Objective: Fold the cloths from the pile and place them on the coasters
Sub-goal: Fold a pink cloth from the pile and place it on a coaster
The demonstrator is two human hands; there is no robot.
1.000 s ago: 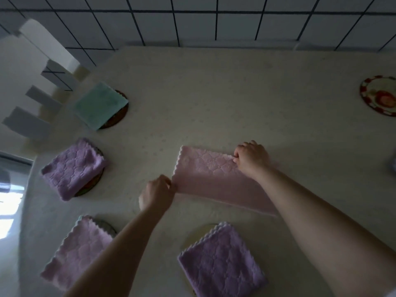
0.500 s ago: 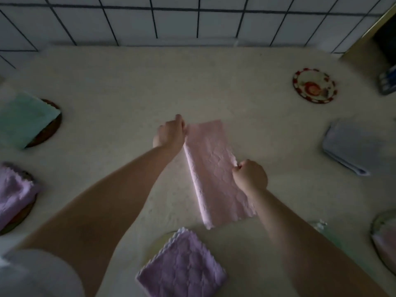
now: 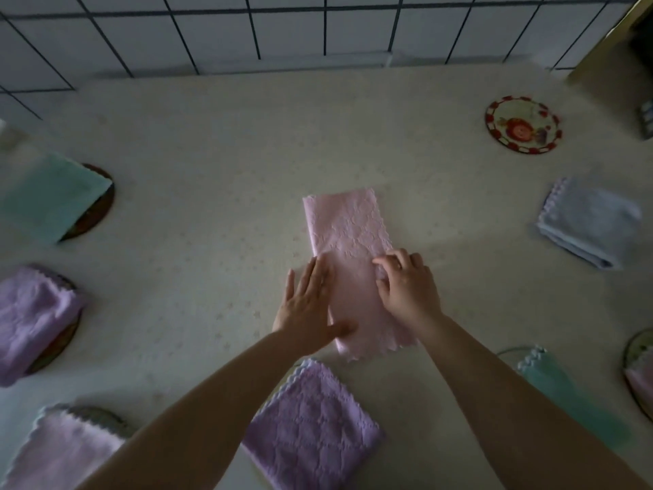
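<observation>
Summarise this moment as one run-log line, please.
stage: folding | pink cloth: half-folded strip | left hand: flat on it | right hand: pinching edge

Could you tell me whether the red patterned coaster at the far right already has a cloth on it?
No, the red patterned coaster lies bare on the table.

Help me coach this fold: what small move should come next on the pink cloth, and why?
Probably fold it in half again, bringing the near scalloped end up to the far end. The pink cloth lies as a long strip, while cloths already on coasters, like the purple cloth, are squares. The left hand lies flat on it; the right hand curls over its right edge.
</observation>
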